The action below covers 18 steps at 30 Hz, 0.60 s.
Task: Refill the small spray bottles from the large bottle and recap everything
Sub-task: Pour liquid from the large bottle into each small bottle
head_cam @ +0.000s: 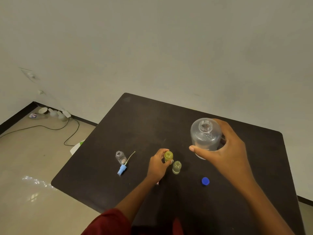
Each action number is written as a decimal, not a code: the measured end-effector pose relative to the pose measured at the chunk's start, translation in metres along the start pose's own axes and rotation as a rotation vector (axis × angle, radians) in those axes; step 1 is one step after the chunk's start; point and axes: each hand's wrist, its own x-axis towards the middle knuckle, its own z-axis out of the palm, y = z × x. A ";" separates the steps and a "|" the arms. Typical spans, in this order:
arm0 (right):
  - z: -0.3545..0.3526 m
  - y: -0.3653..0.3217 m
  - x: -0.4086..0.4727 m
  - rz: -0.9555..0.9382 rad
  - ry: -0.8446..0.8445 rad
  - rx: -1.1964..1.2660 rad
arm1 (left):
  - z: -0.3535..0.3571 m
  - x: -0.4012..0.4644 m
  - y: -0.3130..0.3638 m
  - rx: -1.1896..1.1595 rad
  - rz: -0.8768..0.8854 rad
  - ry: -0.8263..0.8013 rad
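My right hand (227,146) grips the large clear bottle (205,136), uncapped and held above the dark table (144,122). My left hand (158,164) holds a small yellow-green bottle (168,156), open at the top. Just right of it stands a second small pale bottle (176,167), also open. A third small clear bottle (120,157) stands further left. Beside that one lies a light blue spray head (122,169) with its thin tube. The large bottle's blue cap (205,181) lies on the table near the front.
The table stands against a pale wall. On the floor at the left are a black cable (55,128), cups and bottles in the corner (50,113), and a white-green object (77,147) by the table's edge.
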 end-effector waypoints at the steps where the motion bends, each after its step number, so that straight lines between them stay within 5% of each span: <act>1: 0.000 0.001 0.000 0.002 0.001 -0.002 | 0.002 0.001 -0.002 0.005 0.004 -0.002; 18: 0.001 0.012 0.000 0.031 -0.004 -0.024 | 0.006 0.004 -0.014 0.085 -0.001 -0.070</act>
